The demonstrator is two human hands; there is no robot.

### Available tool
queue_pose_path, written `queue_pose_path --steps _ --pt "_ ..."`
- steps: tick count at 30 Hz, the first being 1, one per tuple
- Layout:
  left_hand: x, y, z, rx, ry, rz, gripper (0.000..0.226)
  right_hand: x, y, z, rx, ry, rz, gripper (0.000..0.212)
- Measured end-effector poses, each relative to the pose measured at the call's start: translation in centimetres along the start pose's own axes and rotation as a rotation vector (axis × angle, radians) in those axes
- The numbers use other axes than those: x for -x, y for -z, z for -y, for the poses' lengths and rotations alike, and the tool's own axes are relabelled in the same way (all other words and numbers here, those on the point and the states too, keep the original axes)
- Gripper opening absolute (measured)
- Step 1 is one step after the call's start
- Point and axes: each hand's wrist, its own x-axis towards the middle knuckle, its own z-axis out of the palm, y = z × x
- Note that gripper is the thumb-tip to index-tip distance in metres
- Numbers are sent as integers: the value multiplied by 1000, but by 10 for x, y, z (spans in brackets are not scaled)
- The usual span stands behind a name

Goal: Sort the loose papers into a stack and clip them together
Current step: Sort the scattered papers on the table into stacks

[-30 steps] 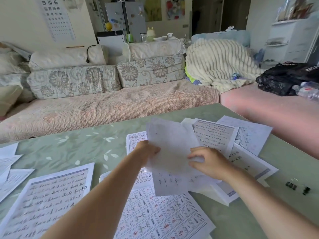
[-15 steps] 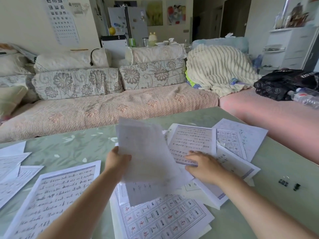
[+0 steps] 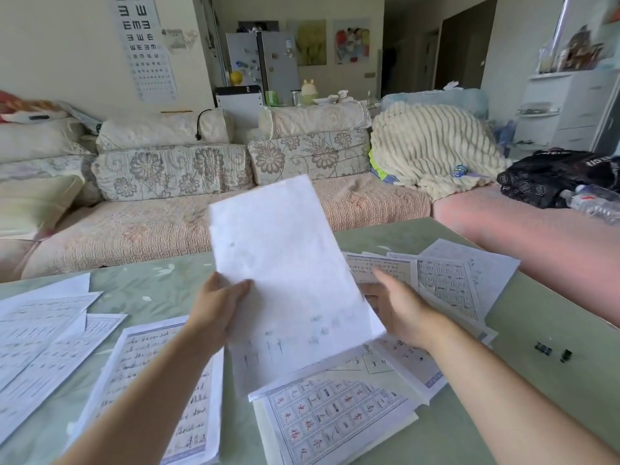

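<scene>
My left hand [image 3: 218,305] grips the left edge of a white sheet [image 3: 288,273], lifted upright and tilted with its blank back towards me; a second sheet hangs just behind it. My right hand [image 3: 399,310] hovers beside the sheet's right edge with fingers spread, over a spread of printed papers [image 3: 446,283]. A sheet with a character grid [image 3: 335,421] lies flat below the held sheet. Another printed page [image 3: 157,380] lies under my left forearm, and more pages [image 3: 40,333] sit at the far left. Two small black binder clips [image 3: 553,352] rest on the table at the right.
The table [image 3: 151,286] has a pale green patterned top. A sofa [image 3: 167,223] with floral cushions runs along its far side, with a cream blanket [image 3: 432,152] and a black bag [image 3: 553,176] to the right.
My left hand has raised the sheet from nearly flat to upright and moved it left. My right hand has let go of the papers and lifted off them.
</scene>
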Motion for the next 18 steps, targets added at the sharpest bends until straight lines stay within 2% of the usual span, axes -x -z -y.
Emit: queue_pose_path --steps 1,3,5,7,9,12,14,18 --pt "4 -7 2 -32 12 40 25 1 4 4 -141 -28 32 78" --pt "10 -21 8 -87 22 79 27 6 11 8 -188 -29 66 78" --pt "13 -33 13 -108 50 137 32 10 12 7 -63 5 16 52" --pt "17 -44 18 -88 93 269 46 10 15 1 89 61 -126 29" --pt "17 -57 24 -72 141 373 59 5 25 -8 195 84 -253 22" --pt "9 -80 36 -120 155 457 60 1 44 -13 276 42 -324 27" --pt "0 -97 45 -253 137 444 55 -2 56 -12 257 51 -434 28" --pt "-18 -129 54 -616 -6 344 54 -11 78 -14 243 102 -759 24"
